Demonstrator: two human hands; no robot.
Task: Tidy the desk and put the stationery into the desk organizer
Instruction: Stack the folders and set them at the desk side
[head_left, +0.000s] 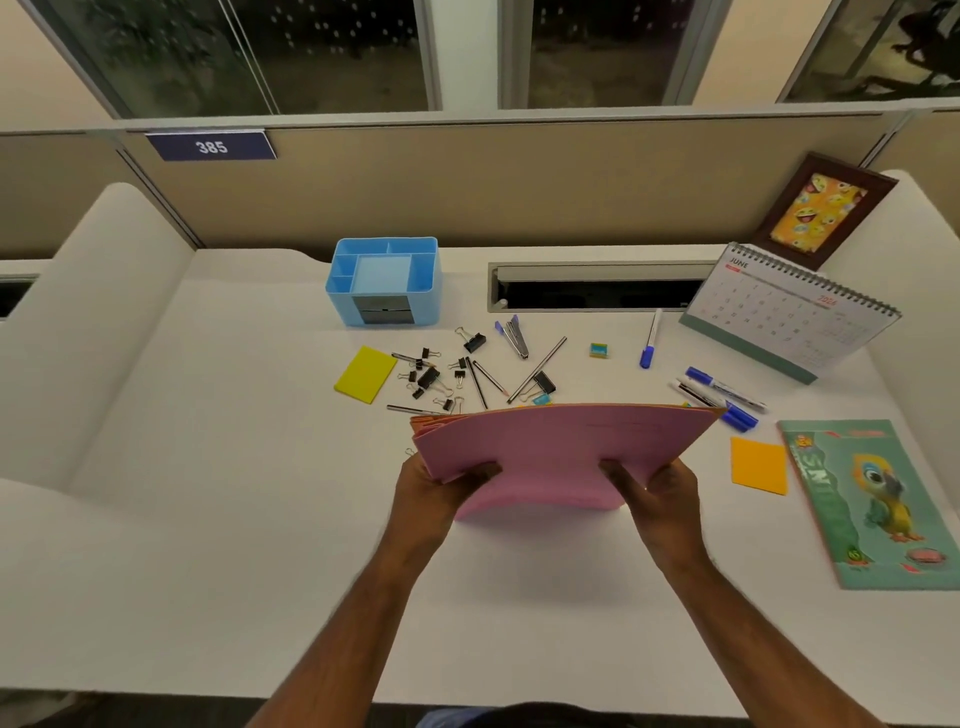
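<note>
Holding: both hands grip a stack of pink paper folders (566, 452) lifted off the white desk (234, 519), its lower edge toward the person and its upper edge tipped away.
Left hand (436, 486): thumb on the pink face, fingers curled behind the stack's left lower corner.
Right hand (657, 491): thumb on the face near the lower right edge, fingers wrapped behind.
Folder edges: orange sheets peek out along the top and left edges.
Organizer: a light blue plastic desk organizer (384, 280) stands at the back of the desk, left of centre, well apart from the folders.
Loose stationery: black binder clips (428, 376), thin black pencils (485, 379) and a small stapler-like tool (515, 339) lie scattered between the organizer and the folders' top edge.
Left of the clips: a yellow sticky-note pad (365, 374).
Right side: a blue-capped white pen (650, 339), blue and white markers (719, 397), an orange sticky-note pad (759, 466) and a green parrot-cover notebook (878, 501) reaching the frame's right edge.
Back right corner: a spiral desk calendar (789, 312) and a brown-framed picture (823, 208).
Open room: bare desk surface spreads to the left and under the forearms, up to the near edge.
</note>
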